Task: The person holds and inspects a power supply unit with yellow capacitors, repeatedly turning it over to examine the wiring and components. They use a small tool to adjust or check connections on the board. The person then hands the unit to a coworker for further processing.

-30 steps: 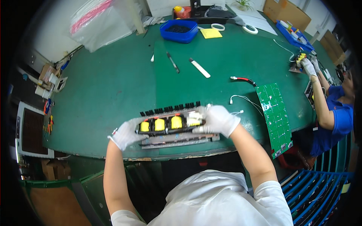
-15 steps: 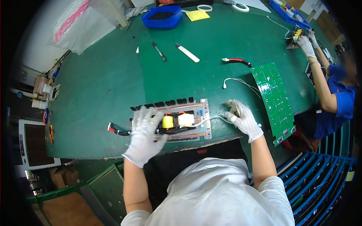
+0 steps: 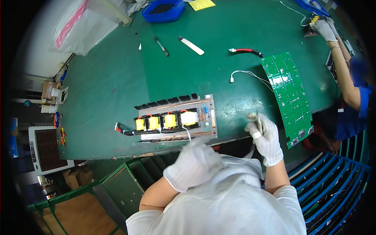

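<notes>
A circuit board with copper strips, black heat sinks along its far edge and several yellow-wrapped transformers (image 3: pixel 169 121) lies near the front edge of the green table. From it a thin white wire (image 3: pixel 187 132) runs down toward my left hand (image 3: pixel 197 162), which is gloved and smeared by motion in front of my shirt; its fingers cannot be made out. My right hand (image 3: pixel 267 138), also in a white glove with greyish fingertips, is closed right of the board. Something thin seems to show at its fingertips, too small to name. A red and black cable (image 3: pixel 124 132) leaves the board's left end.
A long green circuit board (image 3: pixel 288 98) with wires lies at the right. Farther off are a pen (image 3: pixel 161 46), a white-handled flat tool (image 3: pixel 191 45) and a blue tub (image 3: pixel 163 12) of dark bits. Another person (image 3: pixel 354 92) works at the far right; a blue rack (image 3: pixel 333 184) stands below.
My left hand has moved off the board, right and toward my body. The white wire now bends toward it instead of running right. My right hand has shifted slightly right and nearer; the view has shifted.
</notes>
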### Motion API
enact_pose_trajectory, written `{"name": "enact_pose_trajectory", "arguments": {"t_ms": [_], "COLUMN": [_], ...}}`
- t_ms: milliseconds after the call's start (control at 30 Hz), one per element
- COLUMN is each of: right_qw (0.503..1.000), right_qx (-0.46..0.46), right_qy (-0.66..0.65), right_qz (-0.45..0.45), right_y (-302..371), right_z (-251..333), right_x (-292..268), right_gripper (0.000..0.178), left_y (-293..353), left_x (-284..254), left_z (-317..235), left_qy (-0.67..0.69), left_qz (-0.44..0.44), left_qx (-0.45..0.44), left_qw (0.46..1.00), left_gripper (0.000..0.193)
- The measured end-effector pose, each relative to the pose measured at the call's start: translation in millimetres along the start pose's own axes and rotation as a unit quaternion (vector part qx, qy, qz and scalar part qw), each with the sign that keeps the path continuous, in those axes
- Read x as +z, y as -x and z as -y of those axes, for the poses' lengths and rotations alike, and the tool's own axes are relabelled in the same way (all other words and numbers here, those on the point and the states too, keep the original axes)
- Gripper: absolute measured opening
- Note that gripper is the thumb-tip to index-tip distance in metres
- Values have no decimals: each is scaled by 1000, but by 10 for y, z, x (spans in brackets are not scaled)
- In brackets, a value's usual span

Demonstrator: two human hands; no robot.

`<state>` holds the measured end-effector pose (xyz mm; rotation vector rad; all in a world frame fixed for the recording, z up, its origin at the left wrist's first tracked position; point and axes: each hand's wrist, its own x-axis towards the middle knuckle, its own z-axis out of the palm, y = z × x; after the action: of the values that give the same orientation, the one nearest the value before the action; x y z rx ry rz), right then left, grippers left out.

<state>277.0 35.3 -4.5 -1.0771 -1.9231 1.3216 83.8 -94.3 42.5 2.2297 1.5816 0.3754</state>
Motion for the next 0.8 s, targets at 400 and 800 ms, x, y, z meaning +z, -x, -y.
{"name": "enact_pose_trajectory", "arguments": {"t_ms": [400, 800], "right_qw": [986, 991], "right_qx": [98, -23], "right_qy": [-134, -129], "right_qz": [9, 17], "right_y": [237, 153], "right_z": [-46, -272], "right_x": [243, 309], "right_gripper": [22, 21], "left_y": [866, 1449], "left_x": [-939, -1002], "left_z": [-192, -263], "left_qy": [185, 244], "left_qz": [-482, -699], "left_qx": [-171, 38], "left_qw": [839, 672], "left_gripper": [29, 29]}}
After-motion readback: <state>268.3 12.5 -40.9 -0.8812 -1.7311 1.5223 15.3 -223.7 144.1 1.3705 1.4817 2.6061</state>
